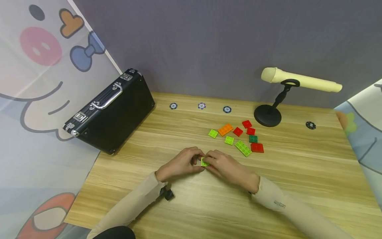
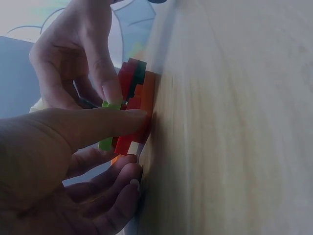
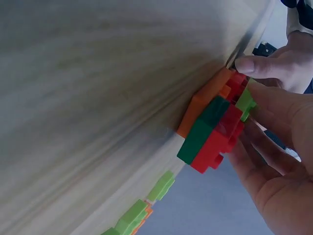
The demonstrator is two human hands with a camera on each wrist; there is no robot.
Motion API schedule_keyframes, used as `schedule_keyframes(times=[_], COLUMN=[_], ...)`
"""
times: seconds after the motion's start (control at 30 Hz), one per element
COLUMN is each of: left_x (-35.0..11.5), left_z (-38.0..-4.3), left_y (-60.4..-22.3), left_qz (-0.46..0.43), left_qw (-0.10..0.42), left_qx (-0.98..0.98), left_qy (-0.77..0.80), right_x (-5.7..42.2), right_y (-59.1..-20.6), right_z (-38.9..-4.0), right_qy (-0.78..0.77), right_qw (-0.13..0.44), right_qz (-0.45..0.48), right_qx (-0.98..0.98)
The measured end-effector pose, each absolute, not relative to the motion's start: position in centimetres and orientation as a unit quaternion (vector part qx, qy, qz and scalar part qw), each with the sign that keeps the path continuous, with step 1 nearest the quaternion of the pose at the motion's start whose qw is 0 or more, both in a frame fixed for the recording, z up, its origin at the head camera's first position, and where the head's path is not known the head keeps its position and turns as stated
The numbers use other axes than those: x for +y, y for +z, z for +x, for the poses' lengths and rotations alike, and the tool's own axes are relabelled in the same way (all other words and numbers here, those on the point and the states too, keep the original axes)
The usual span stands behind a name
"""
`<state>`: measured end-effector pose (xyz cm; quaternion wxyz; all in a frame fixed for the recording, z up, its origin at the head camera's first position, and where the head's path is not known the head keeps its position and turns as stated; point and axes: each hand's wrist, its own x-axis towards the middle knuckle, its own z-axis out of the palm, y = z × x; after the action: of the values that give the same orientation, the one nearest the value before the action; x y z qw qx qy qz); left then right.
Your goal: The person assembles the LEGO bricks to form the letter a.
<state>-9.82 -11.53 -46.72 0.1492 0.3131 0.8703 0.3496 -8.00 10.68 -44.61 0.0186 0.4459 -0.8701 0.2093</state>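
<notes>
You are working in what looks like a screened-off booth: a flat grey panel (image 1: 209,46) and pale, cartoon-printed wall coverings (image 1: 18,159) are bordering your yellowish wood-grain table (image 1: 304,162).

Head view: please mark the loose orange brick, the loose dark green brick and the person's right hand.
Loose orange brick (image 1: 225,129): head view, middle of its studded top.
Loose dark green brick (image 1: 253,138): head view, its studded top.
Right hand (image 1: 227,167): head view, back of the hand.
</notes>
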Motion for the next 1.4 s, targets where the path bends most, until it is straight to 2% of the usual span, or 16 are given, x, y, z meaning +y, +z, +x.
schedule_keyframes(times=[0.87, 1.27, 1.4], left_x=[-11.33, -11.34, -11.27], left_z=[-9.58, -9.86, -9.84], left_y=[-46.6, -46.51, -46.52], left_qz=[0.311, 0.312, 0.313], left_qw=[0.148, 0.151, 0.151], left_qx=[0.876, 0.875, 0.874], left_qy=[0.338, 0.339, 0.339], right_x=[10.15, 10.21, 10.54], right_y=[-45.19, -45.11, -44.56], right_z=[-7.53, -7.57, -7.51], right_qy=[0.2, 0.219, 0.23], right_qw=[0.047, 0.038, 0.007], right_qz=[0.448, 0.435, 0.424], right_qx=[-0.87, -0.873, -0.876])
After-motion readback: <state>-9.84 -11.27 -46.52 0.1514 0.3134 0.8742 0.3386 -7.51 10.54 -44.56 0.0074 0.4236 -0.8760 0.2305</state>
